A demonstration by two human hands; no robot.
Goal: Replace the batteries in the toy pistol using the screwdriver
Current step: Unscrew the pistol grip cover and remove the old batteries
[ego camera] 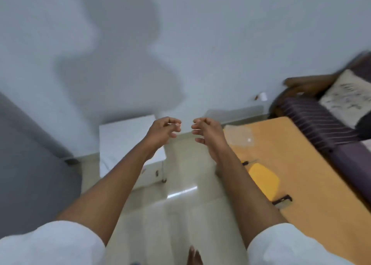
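So nothing's really underway yet; both arms are stretching straight out at centre frame, over the pale tiled floor (180, 214), and neither is carrying anything. The left hand (163, 131) is hanging there with its fingers loosely curled, nothing in the grip; the right hand (206, 132) is doing the same, fingers half bent, grip holding only air. They're facing each other, close but apart, not touching.

The task stuff is sitting off at right of frame, on the wooden worktop (301, 174); there's a yellow object (264, 177) I'm guessing is the toy pistol, though it's too blurry to be sure; just above it a thin dark thing (248, 162) is lying there, maybe the screwdriver, and another small dark piece (282, 200) is sitting lower down near the worktop's edge; can't tell what that one is. No batteries that I can make out.

My read: this is the very start, before any pickup; the next move is calling for a turn toward the right of frame, bringing the hands down to the worktop, one steadying the yellow toy and the other taking the driver, then finding the screw on the battery cover.
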